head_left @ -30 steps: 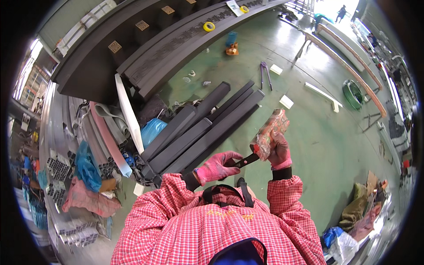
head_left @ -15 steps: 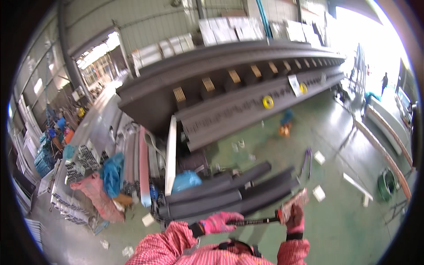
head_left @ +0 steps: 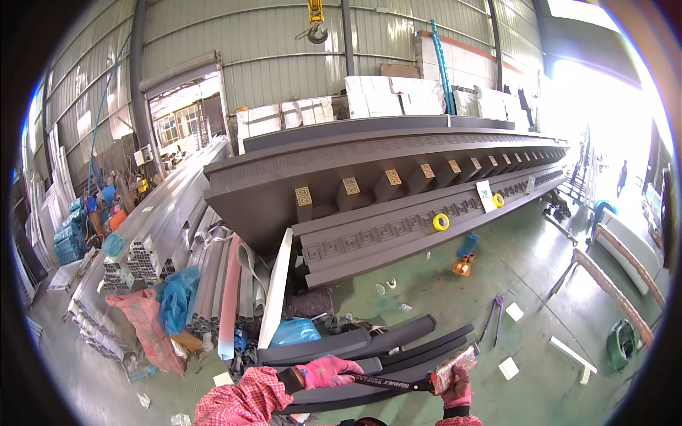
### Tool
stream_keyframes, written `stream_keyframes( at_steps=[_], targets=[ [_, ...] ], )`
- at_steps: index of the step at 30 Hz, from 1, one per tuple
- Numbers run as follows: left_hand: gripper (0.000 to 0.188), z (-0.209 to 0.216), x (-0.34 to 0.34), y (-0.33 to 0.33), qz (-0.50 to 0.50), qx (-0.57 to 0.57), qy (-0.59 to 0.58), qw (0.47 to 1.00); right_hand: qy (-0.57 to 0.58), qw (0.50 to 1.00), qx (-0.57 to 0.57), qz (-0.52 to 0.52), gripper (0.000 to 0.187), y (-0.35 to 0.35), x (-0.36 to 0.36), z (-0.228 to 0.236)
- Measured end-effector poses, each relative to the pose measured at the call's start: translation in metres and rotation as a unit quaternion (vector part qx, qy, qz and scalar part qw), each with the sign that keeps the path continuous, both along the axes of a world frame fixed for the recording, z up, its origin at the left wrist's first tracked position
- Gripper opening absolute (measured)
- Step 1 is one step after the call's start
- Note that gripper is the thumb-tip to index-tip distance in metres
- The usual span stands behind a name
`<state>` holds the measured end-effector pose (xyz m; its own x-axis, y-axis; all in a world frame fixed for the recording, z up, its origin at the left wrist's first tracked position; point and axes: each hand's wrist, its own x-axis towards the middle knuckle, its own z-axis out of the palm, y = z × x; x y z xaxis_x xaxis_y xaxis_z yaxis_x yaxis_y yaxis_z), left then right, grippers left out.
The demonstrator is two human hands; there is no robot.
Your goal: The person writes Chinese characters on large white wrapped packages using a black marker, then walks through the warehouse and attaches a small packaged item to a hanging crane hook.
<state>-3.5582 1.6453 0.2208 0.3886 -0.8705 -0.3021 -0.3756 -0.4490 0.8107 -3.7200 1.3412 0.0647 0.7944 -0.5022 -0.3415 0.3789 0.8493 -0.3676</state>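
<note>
My left hand (head_left: 328,372), in a pink glove, is closed round one end of a long black handle (head_left: 392,383). The handle lies nearly level in front of me, with pale lettering along it. At its other end is a red and whitish part (head_left: 447,368) that looks wrapped in clear plastic; its exact kind I cannot make out. My right hand (head_left: 459,389), also gloved, grips that wrapped end. Beyond both hands, dark grey curved profiles (head_left: 419,334) lie on the green floor.
A long dark cornice (head_left: 256,192) with patterned blocks spans the middle. Metal tubes (head_left: 135,263), a pink sack (head_left: 145,319) and blue plastic (head_left: 177,298) are at left. Purple-handled cutters (head_left: 491,316), an orange box (head_left: 462,265) and a green coil (head_left: 622,346) lie on the floor at right. A crane hook (head_left: 317,33) hangs above.
The view has tilted up, so the hands sit lower in the picture and the crane hook now shows. Both hands keep hold of the black-handled thing.
</note>
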Motion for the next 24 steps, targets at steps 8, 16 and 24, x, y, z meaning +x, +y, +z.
stream_keyframes(
  at_steps=[8,16,24],
  targets=[
    [0.023,0.009,0.005,-0.007,-0.059,-0.247,-0.068,0.965,0.019,1.0,0.001,0.021,0.031,-0.003,0.001,-0.021],
    [0.011,0.033,-0.027,-0.036,-0.041,-0.269,0.256,0.928,0.027,0.989,0.119,0.087,0.035,0.018,-0.012,-0.028],
    [0.038,0.053,-0.049,-0.075,-0.027,-0.19,0.194,0.962,0.066,0.91,-0.401,0.089,0.053,0.057,-0.025,0.057]
  ],
)
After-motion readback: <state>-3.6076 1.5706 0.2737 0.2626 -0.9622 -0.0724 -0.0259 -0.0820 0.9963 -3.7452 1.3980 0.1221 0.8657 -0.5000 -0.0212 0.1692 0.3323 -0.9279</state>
